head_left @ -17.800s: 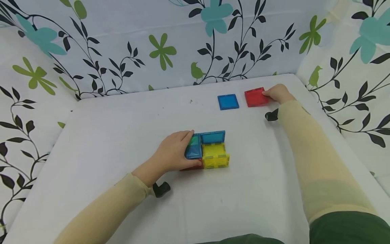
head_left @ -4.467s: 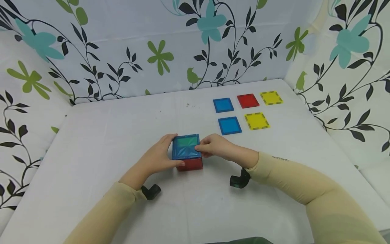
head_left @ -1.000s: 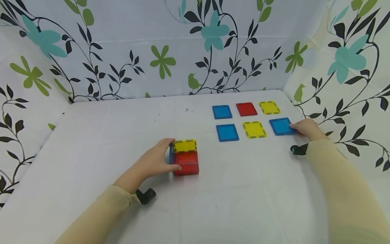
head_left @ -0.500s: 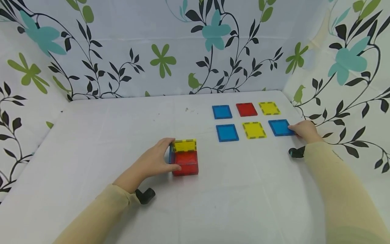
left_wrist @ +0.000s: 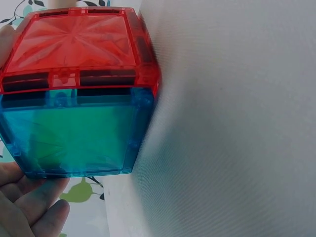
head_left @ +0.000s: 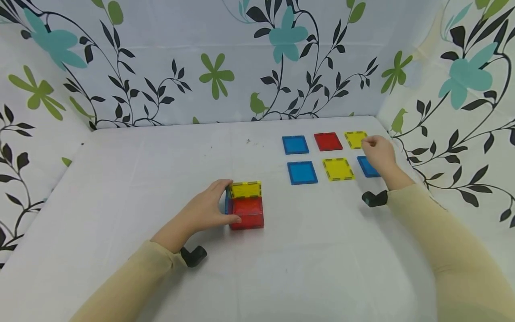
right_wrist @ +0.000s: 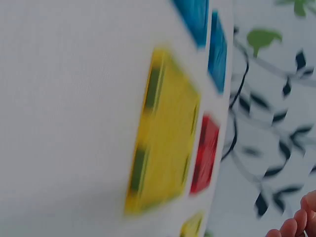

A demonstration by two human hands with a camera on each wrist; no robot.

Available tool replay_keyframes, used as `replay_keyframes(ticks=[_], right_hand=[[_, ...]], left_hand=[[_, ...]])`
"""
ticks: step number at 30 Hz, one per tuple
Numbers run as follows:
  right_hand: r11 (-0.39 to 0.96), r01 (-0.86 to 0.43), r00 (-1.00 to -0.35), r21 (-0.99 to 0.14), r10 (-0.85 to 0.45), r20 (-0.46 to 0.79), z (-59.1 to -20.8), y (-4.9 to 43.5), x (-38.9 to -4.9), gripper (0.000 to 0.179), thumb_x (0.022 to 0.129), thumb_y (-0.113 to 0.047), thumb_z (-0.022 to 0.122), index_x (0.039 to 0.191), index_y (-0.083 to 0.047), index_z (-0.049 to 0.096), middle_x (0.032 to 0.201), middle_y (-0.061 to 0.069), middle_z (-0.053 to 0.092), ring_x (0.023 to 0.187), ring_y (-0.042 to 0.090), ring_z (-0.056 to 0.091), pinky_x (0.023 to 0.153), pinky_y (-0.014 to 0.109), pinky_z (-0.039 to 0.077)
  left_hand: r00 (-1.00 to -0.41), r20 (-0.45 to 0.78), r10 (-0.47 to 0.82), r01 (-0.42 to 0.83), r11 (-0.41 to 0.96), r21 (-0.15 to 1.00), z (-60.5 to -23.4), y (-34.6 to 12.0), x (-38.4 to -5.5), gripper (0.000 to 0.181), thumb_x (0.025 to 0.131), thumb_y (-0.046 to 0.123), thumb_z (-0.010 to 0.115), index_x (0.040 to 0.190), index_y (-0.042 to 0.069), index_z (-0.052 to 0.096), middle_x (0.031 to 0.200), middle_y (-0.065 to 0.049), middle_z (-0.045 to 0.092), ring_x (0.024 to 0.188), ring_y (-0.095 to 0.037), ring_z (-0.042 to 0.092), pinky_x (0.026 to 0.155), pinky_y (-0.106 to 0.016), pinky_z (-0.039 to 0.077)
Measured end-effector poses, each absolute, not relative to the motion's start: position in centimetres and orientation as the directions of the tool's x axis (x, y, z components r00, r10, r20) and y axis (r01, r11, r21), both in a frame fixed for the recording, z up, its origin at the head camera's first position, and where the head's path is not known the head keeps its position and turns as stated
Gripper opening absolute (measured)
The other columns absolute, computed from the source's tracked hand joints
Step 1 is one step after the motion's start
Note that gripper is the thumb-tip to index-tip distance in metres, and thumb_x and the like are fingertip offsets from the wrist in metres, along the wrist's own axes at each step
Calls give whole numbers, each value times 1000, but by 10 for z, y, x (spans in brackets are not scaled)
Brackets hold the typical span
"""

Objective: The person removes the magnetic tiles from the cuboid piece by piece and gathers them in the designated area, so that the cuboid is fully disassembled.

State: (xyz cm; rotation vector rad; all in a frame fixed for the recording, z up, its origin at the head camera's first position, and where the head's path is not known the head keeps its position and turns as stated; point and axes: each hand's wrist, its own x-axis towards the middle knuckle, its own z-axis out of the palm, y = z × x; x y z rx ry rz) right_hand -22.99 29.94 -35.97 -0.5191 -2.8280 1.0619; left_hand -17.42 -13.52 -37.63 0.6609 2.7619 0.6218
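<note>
Tile box [head_left: 246, 206], one, on white table [head_left: 306, 259], just right of left hand [head_left: 201, 213], in its grip, three blue tiles [head_left: 302, 173], two yellow tiles [head_left: 338, 169], one red tile [head_left: 328, 141] flat farther right, right hand [head_left: 379, 154] by them, loosely curled, holding nothing.

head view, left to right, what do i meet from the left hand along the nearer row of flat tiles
left hand → tile structure → blue tile → yellow tile → partly hidden blue tile
</note>
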Motion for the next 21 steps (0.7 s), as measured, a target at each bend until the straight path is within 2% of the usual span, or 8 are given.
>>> replay_keyframes(ticks=[3, 6, 9, 12, 17, 21], right_hand=[[731, 129, -985, -670, 175, 1, -350, 249, -222, 44, 96, -34, 37, 124, -2, 49, 120, 19, 51, 100, 31, 46, 89, 43, 44], [757, -43, -999, -652, -23, 39, -344, 202, -206, 37, 95, -31, 45, 120, -6, 55, 115, 13, 57, 97, 27, 51, 85, 40, 49], [761, -200, -975, -617, -214, 52, -343, 162, -186, 31, 92, -29, 52, 114, -10, 61, 107, 6, 63, 92, 20, 55, 79, 34, 52], [750, -300, -930, -589, -366, 8, -344, 133, -165, 30, 88, -29, 58, 111, -12, 64, 101, 1, 66, 88, 15, 57, 77, 29, 52], [761, -364, -873, -537, -480, -88, -351, 104, -146, 35, 84, -33, 63, 113, -12, 64, 99, -2, 65, 91, 13, 57, 77, 24, 52], [771, -397, -860, -499, -502, -91, -356, 94, -141, 35, 82, -32, 66, 110, -12, 65, 98, 0, 65, 89, 12, 58, 75, 22, 52]], left_hand=[[-869, -126, 479, 380, 808, 451, -376, -136, -174, 94, 70, 55, 68, 141, 11, 26, 145, -8, 30, 128, -27, 39, 97, -49, 41], [-868, -127, 481, 380, 806, 453, -376, -136, -174, 95, 69, 56, 67, 142, 12, 26, 146, -8, 30, 128, -26, 38, 98, -49, 41], [-866, -132, 483, 380, 806, 455, -377, -137, -174, 95, 70, 57, 67, 142, 12, 25, 146, -8, 30, 128, -26, 38, 98, -49, 41], [-865, -131, 485, 381, 804, 456, -379, -136, -175, 95, 70, 58, 66, 142, 12, 25, 146, -8, 30, 128, -27, 39, 98, -49, 40], [-867, -113, 486, 389, 799, 458, -379, -136, -174, 94, 69, 57, 68, 141, 11, 27, 145, -8, 32, 127, -27, 40, 98, -49, 41], [-865, -89, 493, 406, 793, 455, -379, -135, -174, 93, 70, 55, 68, 140, 10, 28, 144, -9, 33, 126, -28, 42, 97, -49, 41]])
